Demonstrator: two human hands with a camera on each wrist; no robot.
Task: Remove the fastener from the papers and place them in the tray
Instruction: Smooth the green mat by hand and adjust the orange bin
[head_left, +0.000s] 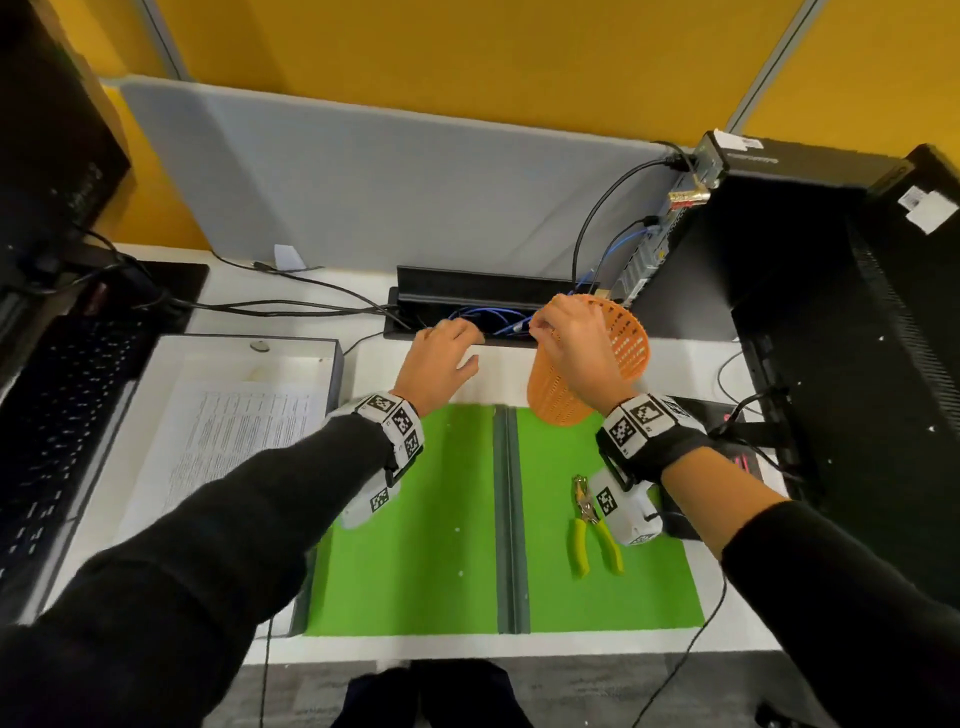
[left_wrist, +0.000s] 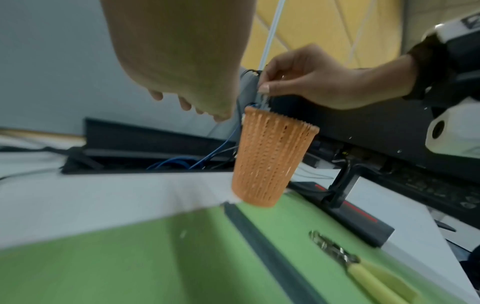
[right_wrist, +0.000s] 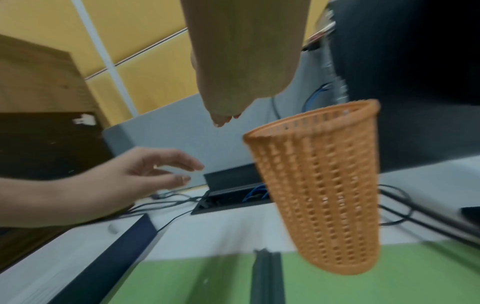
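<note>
Both hands hover raised: right hand (head_left: 576, 343) pinching a fastener (left_wrist: 263, 98) over the orange basket (head_left: 592, 364), left hand (head_left: 441, 358) loosely spread.

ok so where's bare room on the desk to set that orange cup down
The left half of the green mat, between the paper tray and the centre strip, is bare. The right half holds the pliers. Behind the orange cup, the cable box and computer crowd the desk.

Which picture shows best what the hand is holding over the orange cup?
The left wrist view: the right hand pinches a small, blurry thing above the orange cup. From the head view it's hidden; the right wrist view shows only fingertips.
</note>
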